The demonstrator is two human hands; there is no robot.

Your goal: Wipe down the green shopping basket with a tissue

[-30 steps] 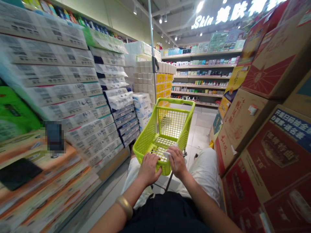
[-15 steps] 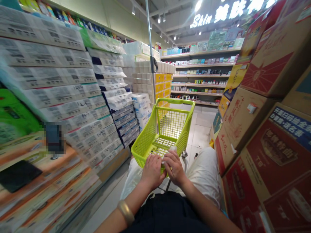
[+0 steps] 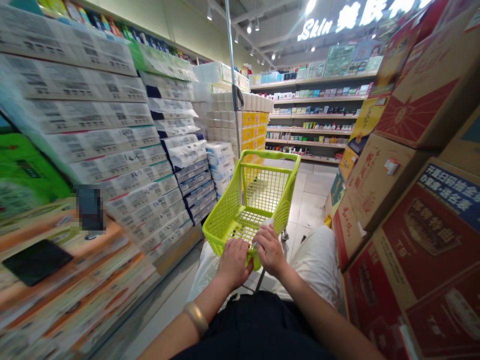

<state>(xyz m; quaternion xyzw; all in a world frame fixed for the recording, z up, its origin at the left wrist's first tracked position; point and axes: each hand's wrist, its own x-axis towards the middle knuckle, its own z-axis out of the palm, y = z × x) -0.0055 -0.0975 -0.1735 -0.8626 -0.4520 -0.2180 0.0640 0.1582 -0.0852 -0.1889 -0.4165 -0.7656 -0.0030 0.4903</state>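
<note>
I'm curling left grip around the cart rim, right grip pinching a white scrap there, cart carrying no goods.

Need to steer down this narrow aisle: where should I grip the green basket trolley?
Grip the green basket trolley by its near rim, from behind, where the left hand and right hand sit. That edge faces the person; stacked packs and cartons crowd both sides.

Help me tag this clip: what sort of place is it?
Most likely a supermarket aisle: left hand and right hand on a green shopping cart, tissue packs stacked alongside, stocked shelves beyond.
</note>
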